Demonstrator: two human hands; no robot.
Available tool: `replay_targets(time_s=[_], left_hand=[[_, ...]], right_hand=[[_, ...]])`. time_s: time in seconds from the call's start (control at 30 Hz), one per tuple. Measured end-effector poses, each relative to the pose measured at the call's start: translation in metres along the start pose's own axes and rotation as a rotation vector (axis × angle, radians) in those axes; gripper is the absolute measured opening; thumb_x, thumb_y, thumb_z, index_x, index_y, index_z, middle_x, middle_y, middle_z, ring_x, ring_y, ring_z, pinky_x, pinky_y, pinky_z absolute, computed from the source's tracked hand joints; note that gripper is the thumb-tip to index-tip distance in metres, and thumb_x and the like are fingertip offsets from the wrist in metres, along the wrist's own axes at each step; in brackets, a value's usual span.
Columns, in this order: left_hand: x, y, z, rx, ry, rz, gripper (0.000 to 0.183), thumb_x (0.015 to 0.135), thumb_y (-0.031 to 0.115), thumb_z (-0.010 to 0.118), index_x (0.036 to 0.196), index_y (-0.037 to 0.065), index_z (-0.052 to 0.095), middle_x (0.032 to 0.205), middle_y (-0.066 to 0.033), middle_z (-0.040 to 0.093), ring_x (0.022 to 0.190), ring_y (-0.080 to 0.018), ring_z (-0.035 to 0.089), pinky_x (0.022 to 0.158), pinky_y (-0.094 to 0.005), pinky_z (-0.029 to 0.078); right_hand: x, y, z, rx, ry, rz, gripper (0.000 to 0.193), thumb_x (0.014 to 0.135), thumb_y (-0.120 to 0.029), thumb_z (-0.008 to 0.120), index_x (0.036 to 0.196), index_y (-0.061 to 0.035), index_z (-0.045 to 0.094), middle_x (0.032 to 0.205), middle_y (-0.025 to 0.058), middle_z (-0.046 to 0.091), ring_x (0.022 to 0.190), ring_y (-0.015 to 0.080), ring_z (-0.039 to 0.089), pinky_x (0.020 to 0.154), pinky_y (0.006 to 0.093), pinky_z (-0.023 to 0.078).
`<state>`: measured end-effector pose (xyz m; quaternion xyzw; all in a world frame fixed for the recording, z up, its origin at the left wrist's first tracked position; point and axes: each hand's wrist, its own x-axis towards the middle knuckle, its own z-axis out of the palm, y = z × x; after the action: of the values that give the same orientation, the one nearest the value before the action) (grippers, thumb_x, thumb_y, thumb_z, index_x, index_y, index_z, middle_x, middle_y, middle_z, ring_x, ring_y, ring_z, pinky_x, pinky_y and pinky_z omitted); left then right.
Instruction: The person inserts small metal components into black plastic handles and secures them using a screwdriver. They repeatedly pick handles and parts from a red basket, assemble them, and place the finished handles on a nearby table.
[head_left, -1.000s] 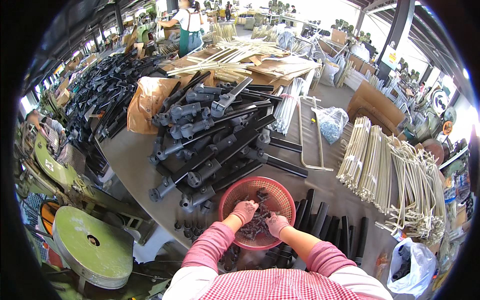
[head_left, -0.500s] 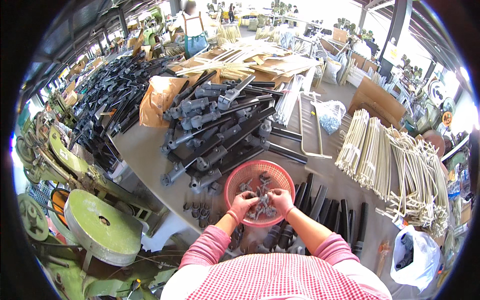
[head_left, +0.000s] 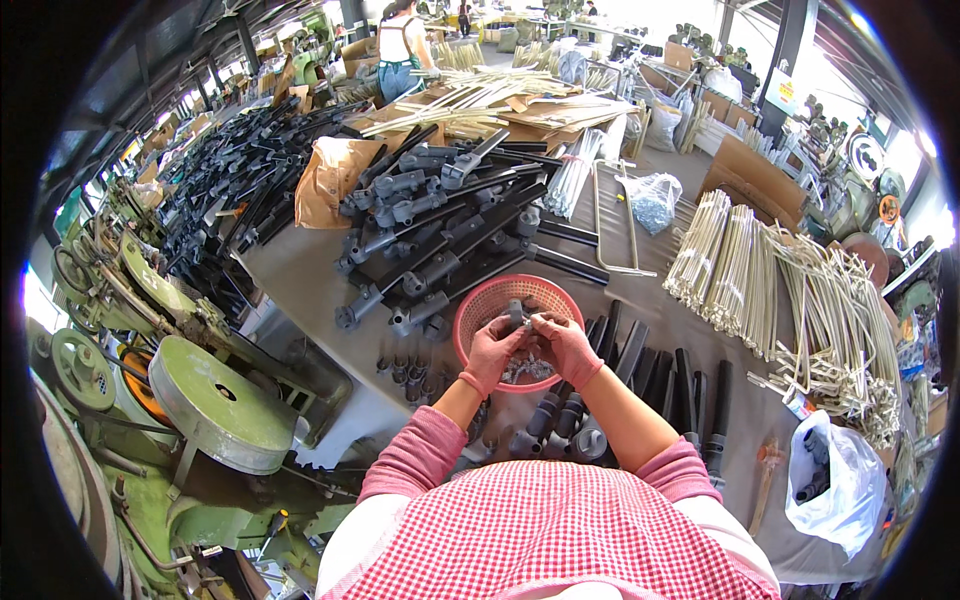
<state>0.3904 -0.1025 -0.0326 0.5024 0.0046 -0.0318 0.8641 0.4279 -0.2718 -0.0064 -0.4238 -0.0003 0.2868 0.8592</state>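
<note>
A pinkish-red plastic basket stands on the table in front of me, with small grey metal pieces in its bottom. Over it my left hand and my right hand come together, fingers closed. A small grey fitting sticks up between them, pinched by the left fingers. The right fingertips meet it; whatever small piece they hold is too hidden to name. Both hands look covered by thin pinkish gloves.
Black tubes with grey joints are piled beyond the basket. Short black tubes lie to its right, with bundles of pale rods farther right. A hammer lies near a white plastic bag. Green machinery stands left.
My hands have lifted from the pieces inside the basket and drawn together, now with a grey fitting between them. The view has tilted, and a far-off person has shifted to the right.
</note>
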Motion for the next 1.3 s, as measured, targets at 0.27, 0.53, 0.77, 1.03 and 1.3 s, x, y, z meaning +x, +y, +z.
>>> replay_targets(time_s=[0.27,0.53,0.77,1.03,1.3], left_hand=[[-0.033,0.036,0.037,0.39,-0.082,0.413,0.02,0.092,-0.002,0.063,0.112,0.001,0.065,0.099,-0.0022,0.068,0.089,-0.0074,0.063,0.077,-0.0225,0.053],[-0.064,0.064,0.07,-0.069,-0.068,0.237,0.013,0.093,0.004,0.064,0.106,0.002,0.064,0.09,-0.002,0.066,0.08,-0.0081,0.062,0.068,-0.023,0.051],[-0.069,0.086,0.076,-0.213,0.003,0.126,0.016,0.094,0.022,0.067,0.093,0.008,0.06,0.07,0.0024,0.051,0.059,-0.0076,0.051,0.051,-0.0228,0.04],[-0.077,0.079,0.086,-0.08,0.161,0.098,0.012,0.09,0.016,0.071,0.087,0.007,0.064,0.071,0.0024,0.061,0.053,-0.0055,0.055,0.046,-0.02,0.039],[-0.083,0.056,0.089,0.276,0.147,0.328,0.007,0.092,0.008,0.067,0.093,0.001,0.065,0.075,0.0023,0.063,0.061,-0.0029,0.053,0.054,-0.0183,0.041]], right_hand=[[-0.047,-0.015,0.032,0.087,-0.101,-0.051,0.023,0.096,-0.021,0.064,0.107,-0.0002,0.063,0.093,0.008,0.068,0.078,0.0191,0.068,0.071,0.0353,0.059],[-0.092,-0.041,0.052,-0.036,-0.24,-0.105,0.028,0.092,-0.016,0.068,0.11,0.0047,0.065,0.096,0.0128,0.071,0.085,0.0235,0.071,0.076,0.0356,0.06],[-0.105,-0.037,0.061,-0.044,-0.278,-0.128,0.028,0.092,-0.011,0.067,0.115,0.0039,0.063,0.104,0.0114,0.069,0.091,0.0199,0.07,0.077,0.0314,0.059],[-0.105,-0.029,0.053,0.19,-0.235,-0.011,0.031,0.095,-0.008,0.062,0.123,0.0037,0.057,0.109,0.0123,0.068,0.096,0.0219,0.069,0.086,0.0324,0.058],[-0.103,-0.019,0.048,0.206,0.115,0.002,0.025,0.097,-0.025,0.063,0.107,-0.0027,0.061,0.092,0.0083,0.069,0.076,0.0167,0.068,0.065,0.0262,0.058]])
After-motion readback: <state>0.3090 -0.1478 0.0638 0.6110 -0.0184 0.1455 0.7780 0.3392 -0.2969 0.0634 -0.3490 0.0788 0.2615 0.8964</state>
